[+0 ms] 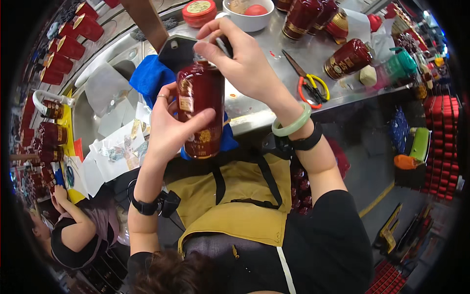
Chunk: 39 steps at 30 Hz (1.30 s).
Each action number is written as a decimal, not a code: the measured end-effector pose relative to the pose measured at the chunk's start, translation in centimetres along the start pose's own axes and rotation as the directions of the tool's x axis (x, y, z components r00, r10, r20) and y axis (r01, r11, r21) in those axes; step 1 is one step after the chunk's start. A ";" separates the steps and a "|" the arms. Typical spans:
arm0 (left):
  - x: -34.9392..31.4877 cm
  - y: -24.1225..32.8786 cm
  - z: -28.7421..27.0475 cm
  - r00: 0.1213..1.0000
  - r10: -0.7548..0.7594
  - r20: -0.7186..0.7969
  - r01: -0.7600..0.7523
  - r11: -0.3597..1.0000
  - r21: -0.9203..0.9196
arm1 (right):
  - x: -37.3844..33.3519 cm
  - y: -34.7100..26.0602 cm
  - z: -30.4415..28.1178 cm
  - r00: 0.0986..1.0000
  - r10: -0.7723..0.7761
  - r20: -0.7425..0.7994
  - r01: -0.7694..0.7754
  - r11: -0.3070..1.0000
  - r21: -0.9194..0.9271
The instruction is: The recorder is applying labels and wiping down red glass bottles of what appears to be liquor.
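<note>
- A stainless steel workbench carries scissors with orange and yellow handles.
- A white bowl, a red lidded tin, a blue cloth and dark red bottles lie alongside.

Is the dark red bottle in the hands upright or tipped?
Upright: the left hand grips the dark red bottle, the right hand at its top.

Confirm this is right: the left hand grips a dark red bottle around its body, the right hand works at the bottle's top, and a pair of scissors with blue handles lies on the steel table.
Not quite. The head view shows the scissors have orange and yellow handles, not blue. The rest holds: the left hand grips the dark red bottle around its body, the right hand works at its top, and the scissors lie on the steel table.
</note>
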<state>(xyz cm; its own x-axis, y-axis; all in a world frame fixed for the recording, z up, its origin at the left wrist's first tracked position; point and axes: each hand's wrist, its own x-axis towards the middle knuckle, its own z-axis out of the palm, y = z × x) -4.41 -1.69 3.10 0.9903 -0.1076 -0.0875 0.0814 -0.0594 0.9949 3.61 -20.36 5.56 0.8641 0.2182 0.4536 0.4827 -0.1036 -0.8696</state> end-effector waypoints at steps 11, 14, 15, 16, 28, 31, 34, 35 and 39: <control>-2.4 5.7 4.4 0.846 0.410 0.339 -0.510 0.808 0.295 | -7.6 -8.4 -9.3 0.988 -0.146 -0.038 0.119 0.908 -0.401; -2.1 5.9 6.1 0.821 0.389 0.419 -0.506 0.835 0.216 | -10.2 -9.2 -10.8 0.994 -0.024 -0.105 -0.017 0.927 -0.375; -2.1 5.8 6.5 0.816 0.364 0.449 -0.495 0.841 0.218 | -10.9 -8.9 -11.3 0.998 -0.049 -0.039 0.029 0.912 -0.409; -2.3 5.8 6.7 0.816 0.362 0.451 -0.495 0.841 0.218 | -11.5 -8.8 -11.6 0.997 -0.072 0.029 0.077 0.896 -0.437; -7.8 0.5 5.4 0.796 -0.130 0.591 0.319 0.920 -0.227 | -15.3 -4.3 -9.9 0.880 0.292 0.374 -0.387 0.898 0.211; -9.1 -1.3 3.3 0.845 -0.053 0.532 0.305 0.865 -0.398 | -14.1 -2.7 -7.4 0.826 0.363 0.431 -0.501 0.824 0.266; -10.5 -0.8 2.7 0.961 0.099 0.256 -0.056 0.984 -0.172 | -14.3 -1.3 -5.2 0.732 0.486 0.479 -0.662 0.673 0.329; -11.0 -1.3 2.3 0.948 0.257 0.188 -0.266 0.964 0.022 | -14.3 -1.3 -5.1 0.729 0.488 0.480 -0.665 0.671 0.329; -12.9 -0.4 1.3 0.830 0.467 0.304 -0.555 0.746 0.369 | -13.6 -1.7 -4.2 0.610 0.579 0.541 -0.780 0.558 0.282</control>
<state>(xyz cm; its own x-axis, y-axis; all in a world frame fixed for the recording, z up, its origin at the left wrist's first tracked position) -17.33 -1.57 3.78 0.8260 -0.4188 0.3772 -0.5304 -0.3508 0.7718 -8.33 -27.27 1.69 0.7289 0.5985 -0.3323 -0.4453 0.0457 -0.8942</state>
